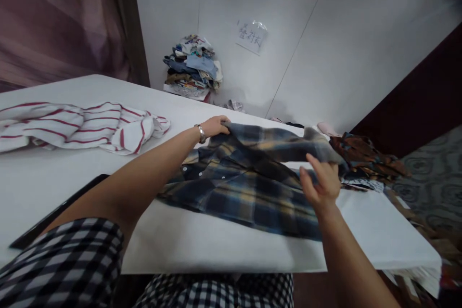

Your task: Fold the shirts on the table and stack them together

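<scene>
The plaid shirt [245, 187] lies spread across the white desk [54, 178], directly in front of the person, with its lower body flat on the surface and its far portion raised. A row of snap buttons shows along the left edge, so the front faces up there.

The left hand [214, 126] is at the far left corner of the raised portion. Its fingers are closed over the fabric edge: a clenched grip grasping the shirt. A bracelet [200, 133] sits on that wrist.

The right hand [321, 180] is at the far right end of the raised portion. Thumb and fingers pinch the cloth from below, palm toward the camera: a closed grip grasping the shirt, with grey fabric projecting above the fingers.

The two grips are well apart, and the cloth between them runs as a fairly taut band. Judged from this, the spacing keeps the lifted edge straight and free of bunching while the rest of the shirt stays anchored by its own weight on the desk.

A red-striped shirt [79, 125] lies crumpled at the left of the desk, apart from the plaid shirt. A brown patterned garment [364, 154] lies just beyond the right hand. A clothes pile [193, 67] stands against the wall [325, 48], near a paper label [250, 36].
</scene>
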Motion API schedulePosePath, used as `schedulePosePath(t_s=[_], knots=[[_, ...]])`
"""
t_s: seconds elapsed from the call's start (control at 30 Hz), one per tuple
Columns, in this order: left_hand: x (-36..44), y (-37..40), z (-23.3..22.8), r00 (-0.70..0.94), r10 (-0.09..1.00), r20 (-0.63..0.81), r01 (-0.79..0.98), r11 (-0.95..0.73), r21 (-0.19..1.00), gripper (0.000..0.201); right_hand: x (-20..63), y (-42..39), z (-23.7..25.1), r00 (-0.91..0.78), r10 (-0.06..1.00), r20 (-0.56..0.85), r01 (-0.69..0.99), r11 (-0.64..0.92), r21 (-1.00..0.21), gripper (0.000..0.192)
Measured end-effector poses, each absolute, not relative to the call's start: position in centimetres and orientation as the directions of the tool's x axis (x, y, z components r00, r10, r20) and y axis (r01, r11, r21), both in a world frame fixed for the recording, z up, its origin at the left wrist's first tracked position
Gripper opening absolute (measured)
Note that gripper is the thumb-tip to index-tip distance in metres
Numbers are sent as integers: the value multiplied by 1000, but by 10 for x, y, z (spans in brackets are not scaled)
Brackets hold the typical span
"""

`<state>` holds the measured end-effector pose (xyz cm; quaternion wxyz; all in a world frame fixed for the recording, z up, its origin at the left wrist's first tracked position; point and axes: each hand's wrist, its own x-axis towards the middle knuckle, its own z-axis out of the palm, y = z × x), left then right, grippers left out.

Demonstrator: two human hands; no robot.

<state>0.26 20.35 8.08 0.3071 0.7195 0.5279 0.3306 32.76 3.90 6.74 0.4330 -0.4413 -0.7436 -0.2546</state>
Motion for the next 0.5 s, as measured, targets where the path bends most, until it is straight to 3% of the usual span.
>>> schedulePosePath(t_s=[0.07,0.17,0.23,0.33,0.4,0.5], knots=[[-8,194,75,402,914,45,440,-236,867,45,328,16,43,-373,505,778,857,508,81,36],[-24,175,57,639,745,-190,373,-84,924,46,330,-20,1,-516,625,586,824,550,138,32],[-31,163,44,664,677,-318,416,20,909,42,333,-41,-19,-530,682,504,828,545,132,30],[-34,150,32,618,685,-386,424,123,897,41,338,-64,-33,-525,740,421,832,550,72,31],[-33,145,31,603,718,-348,393,113,913,40,340,-75,-33,-479,800,363,846,531,-55,33],[-32,143,33,601,764,-236,322,39,946,38,340,-83,-23,-372,897,237,771,441,-460,29]])
